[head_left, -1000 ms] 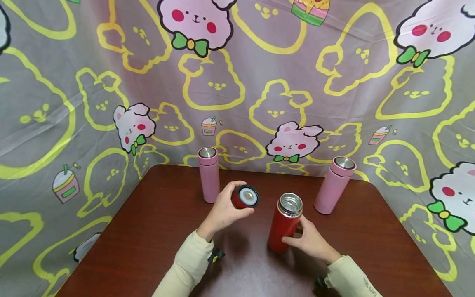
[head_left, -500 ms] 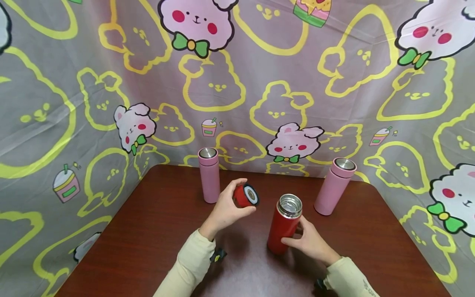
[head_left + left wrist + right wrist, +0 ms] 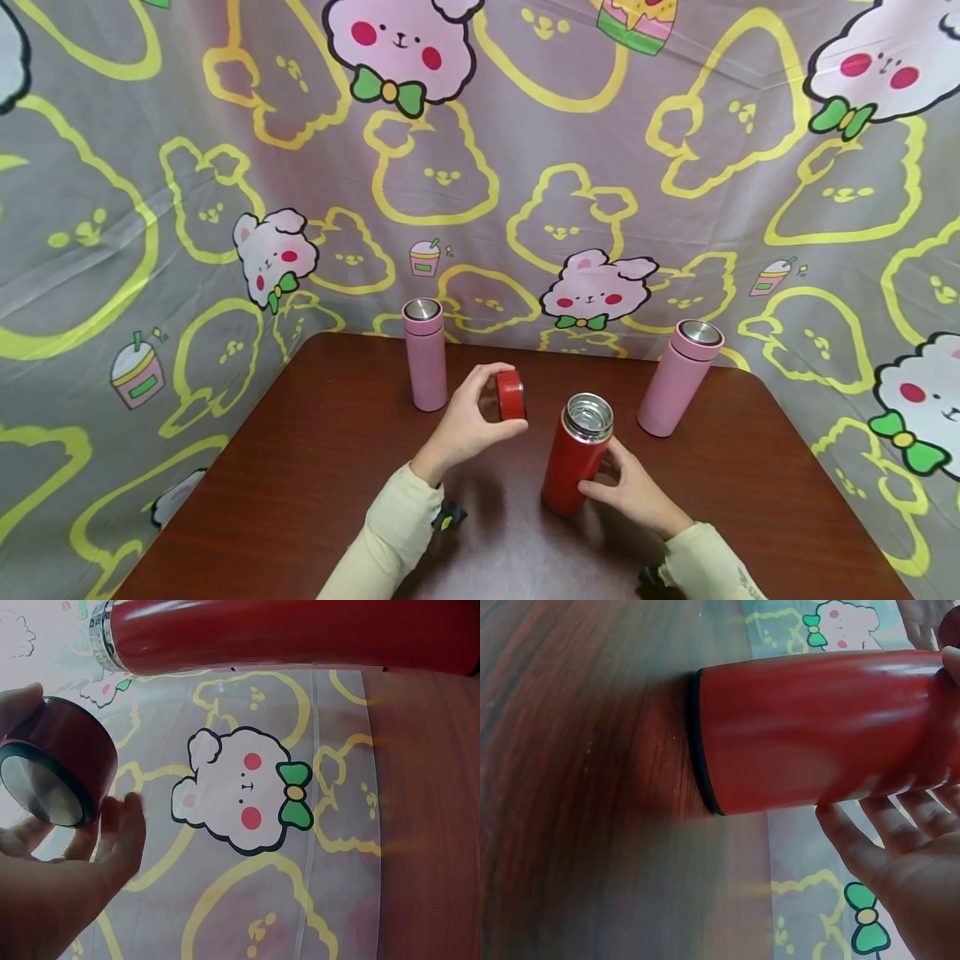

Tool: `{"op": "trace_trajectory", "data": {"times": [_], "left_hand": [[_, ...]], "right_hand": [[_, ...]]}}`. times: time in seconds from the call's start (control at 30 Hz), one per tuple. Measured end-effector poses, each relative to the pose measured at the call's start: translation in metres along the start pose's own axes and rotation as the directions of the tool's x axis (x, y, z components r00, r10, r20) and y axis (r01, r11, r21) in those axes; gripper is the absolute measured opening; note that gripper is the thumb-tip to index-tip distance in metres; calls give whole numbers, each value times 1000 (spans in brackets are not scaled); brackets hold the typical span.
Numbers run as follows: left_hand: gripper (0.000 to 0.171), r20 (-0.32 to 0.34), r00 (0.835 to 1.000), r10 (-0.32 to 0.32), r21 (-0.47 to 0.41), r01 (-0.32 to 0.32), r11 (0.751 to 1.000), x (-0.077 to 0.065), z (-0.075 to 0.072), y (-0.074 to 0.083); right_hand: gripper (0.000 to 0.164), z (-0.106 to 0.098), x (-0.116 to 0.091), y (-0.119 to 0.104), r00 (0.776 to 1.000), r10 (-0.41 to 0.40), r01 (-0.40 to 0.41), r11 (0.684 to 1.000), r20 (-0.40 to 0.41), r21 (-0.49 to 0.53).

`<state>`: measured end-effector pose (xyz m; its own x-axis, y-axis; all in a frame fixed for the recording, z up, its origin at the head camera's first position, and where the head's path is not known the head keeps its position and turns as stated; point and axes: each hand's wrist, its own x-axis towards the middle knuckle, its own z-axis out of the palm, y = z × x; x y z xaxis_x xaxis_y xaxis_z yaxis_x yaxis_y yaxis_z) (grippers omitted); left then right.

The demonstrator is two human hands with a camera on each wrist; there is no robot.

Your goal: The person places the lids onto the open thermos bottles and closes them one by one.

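My left hand (image 3: pixel 467 427) holds a red lid (image 3: pixel 512 395) above the table, fingers over its top side and thumb below. The lid (image 3: pixel 64 761) lies on its side, and its metal disc faces the left wrist camera. To the right of the lid stands a red thermos bottle (image 3: pixel 572 467) without a lid, its steel mouth (image 3: pixel 588 416) uncovered and the body leaning slightly. Thumb and fingers of my right hand (image 3: pixel 636 492) grip the bottle's lower body from the right. In the right wrist view the black-rimmed base of the bottle (image 3: pixel 817 735) shows near the wood.
A lidded pink thermos (image 3: pixel 427 367) stands at the back left of the brown table (image 3: pixel 315 467). Another pink thermos (image 3: pixel 675 383) is at the back right, behind my right hand. A patterned cloth (image 3: pixel 480 183) hangs around the table's back and sides.
My left hand has turned the lid so that its inner face, earlier toward the head camera, now points right. The hand shifted slightly right. My right hand and the bottle stay nearly still.
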<state>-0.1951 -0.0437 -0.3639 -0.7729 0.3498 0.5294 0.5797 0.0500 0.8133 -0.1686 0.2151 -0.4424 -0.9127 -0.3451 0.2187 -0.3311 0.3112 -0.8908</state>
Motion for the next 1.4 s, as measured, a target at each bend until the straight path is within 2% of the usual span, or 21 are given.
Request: {"op": "trace_trajectory", "data": {"times": [0.2,0.37,0.47,0.6,0.77,0.93,1.1,1.2,1.3,1.4], "left_hand": [[62,44,999,-24,-38,26,999,2,3,5],[69,48,997,-55,-11,56,998,4,6,11],[68,39,997,-65,11,65,998,5,8,15],[66,41,999,-34,44,33,998,7,10,19],[65,53,998,33,70,-37,997,11,13,20],[65,62,997,53,106,-59,993,15,17,25],[68,76,997,-1,76,-5,997,19,22,31],[67,91,996,-19,44,15,999,21,27,27],[66,105,994,-16,48,11,999,24,35,15],[65,111,994,-16,57,9,998,26,42,2]], "right_hand": [[59,-1,0,2,1000,-16,16,1000,11,2],[59,-1,0,1,999,-13,13,1000,30,0],[60,-1,-1,0,999,17,-17,1000,28,3],[61,-1,-2,0,999,42,-42,999,18,4],[61,-3,-2,-1,999,25,-25,1000,27,0],[63,-6,0,14,999,4,-4,1000,49,9],[64,-8,1,32,998,-28,29,1000,58,-6],[65,-8,1,33,999,-21,21,1000,44,-10],[64,-8,0,27,999,-14,14,1000,39,1],[64,-6,-1,16,998,-39,39,999,50,9]]}}
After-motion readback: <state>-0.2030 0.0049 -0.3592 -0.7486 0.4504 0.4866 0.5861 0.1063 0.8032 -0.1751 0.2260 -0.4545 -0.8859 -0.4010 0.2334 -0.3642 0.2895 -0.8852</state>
